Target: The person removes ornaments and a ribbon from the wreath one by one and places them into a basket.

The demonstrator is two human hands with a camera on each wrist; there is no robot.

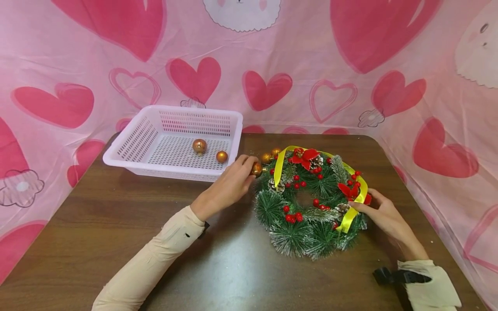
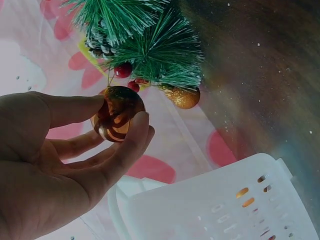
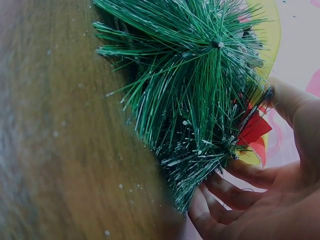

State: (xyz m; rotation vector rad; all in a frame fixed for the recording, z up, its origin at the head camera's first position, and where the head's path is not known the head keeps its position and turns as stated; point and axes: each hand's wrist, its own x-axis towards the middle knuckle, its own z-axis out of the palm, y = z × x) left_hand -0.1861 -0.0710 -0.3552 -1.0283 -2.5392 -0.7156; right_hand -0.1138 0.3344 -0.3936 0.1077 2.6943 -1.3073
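Between thumb and fingertips, my left hand [image 1: 229, 183] holds a shiny bronze bauble [image 2: 117, 112] at the left edge of the green Christmas wreath [image 1: 323, 185]. On the right, my right hand [image 1: 391, 220] grips the wreath's outer edge, thumb on top and fingers lower down in the branches. The wreath lies on the table with frosted tips, red berries, red flowers and pinecones. A yellow ribbon [image 1: 279, 168] runs loosely over its top and right side. Two gold baubles [image 1: 266, 158] are at the wreath's upper left, just beyond the held one.
A white perforated plastic basket [image 1: 171, 171] stands on the back left of the brown wooden table [image 1: 128, 216]. Inside are a larger bronze bauble [image 1: 199, 146] and a smaller gold bauble [image 1: 221, 156]. Pink heart-patterned cloth [image 1: 280, 52] hangs behind and at the sides.
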